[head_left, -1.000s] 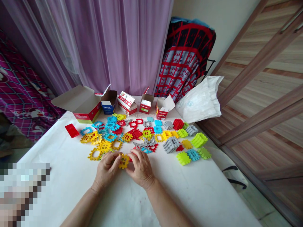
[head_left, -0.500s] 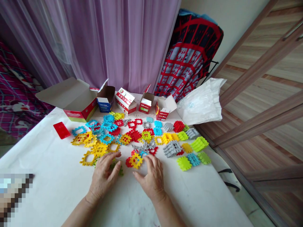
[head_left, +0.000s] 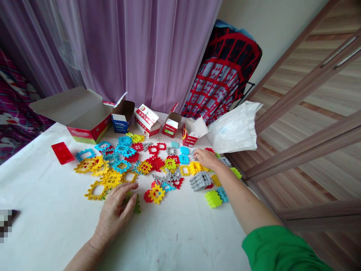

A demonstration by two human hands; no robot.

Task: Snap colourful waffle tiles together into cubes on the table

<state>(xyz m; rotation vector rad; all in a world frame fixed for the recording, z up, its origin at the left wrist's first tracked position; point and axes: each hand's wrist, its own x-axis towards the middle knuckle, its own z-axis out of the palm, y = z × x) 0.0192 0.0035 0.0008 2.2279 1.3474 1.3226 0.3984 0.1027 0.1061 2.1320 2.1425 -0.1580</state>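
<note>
Many hollow plastic waffle-block pieces in yellow, blue, red, grey and lime lie scattered over the white tablecloth [head_left: 50, 195]. My left hand [head_left: 114, 212] rests low on the cloth, fingers apart and empty, beside a green piece [head_left: 132, 201] and a yellow square frame [head_left: 97, 191]. Stretched far across the pile, my right hand [head_left: 205, 158] lies over the pieces at the back right, near a yellow cluster [head_left: 195, 168] and a grey block stack [head_left: 200, 180]. Nothing shows in its fingers. A yellow piece [head_left: 156, 193] sits on a red piece [head_left: 147, 196] between my hands.
Several open cardboard boxes [head_left: 90, 126] stand along the table's back edge, with a white plastic bag [head_left: 234, 131] at the back right. A red plate [head_left: 62, 153] lies at the left. Purple curtains [head_left: 135, 49] hang behind, and the table's right edge meets a wood-patterned wardrobe [head_left: 310, 131].
My hands have let go of the yellow piece, which now lies on a red piece. My right hand has moved to the far right of the pile, and the view has shifted slightly.
</note>
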